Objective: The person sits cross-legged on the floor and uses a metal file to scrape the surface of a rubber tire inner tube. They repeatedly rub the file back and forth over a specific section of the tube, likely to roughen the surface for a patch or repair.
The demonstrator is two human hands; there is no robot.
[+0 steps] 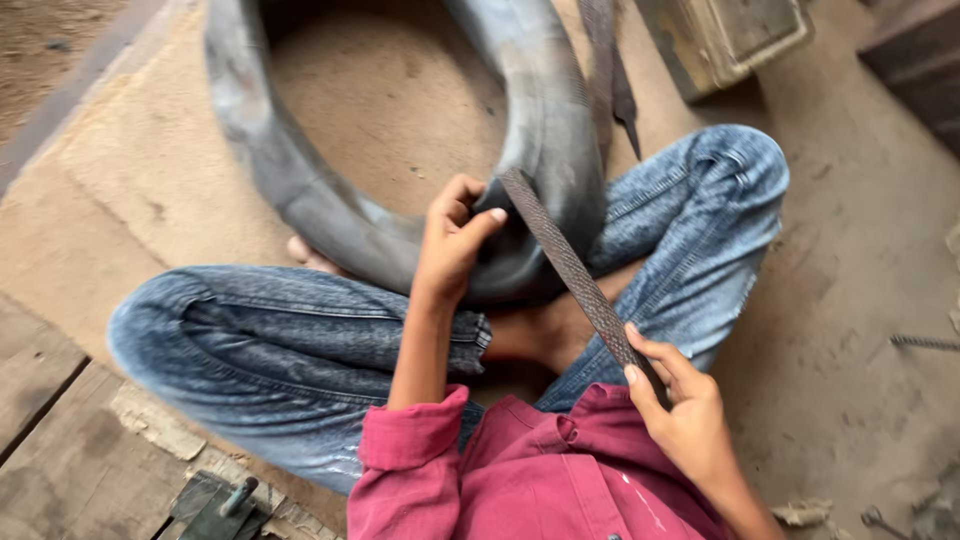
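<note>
- My left hand [452, 240] is curled tight, pinching the big grey-black rubber inner tube [545, 120] resting against my crossed legs.
- My right hand [680, 410] is closed on the long, dark, rough-toothed metal rasp [570, 265], its tip on the tube.
- No roughened patch shows; the filing looks barely begun.

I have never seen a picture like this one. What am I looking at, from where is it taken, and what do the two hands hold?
The single picture comes from a camera worn on a person's head, looking down at their own lap. The person sits cross-legged in blue jeans on a dusty floor. The left hand grips a large black rubber inner tube that lies on the floor and across the legs. The right hand holds the lower end of a long, dark, rough metal file, whose tip rests against the tube beside the left thumb.
</note>
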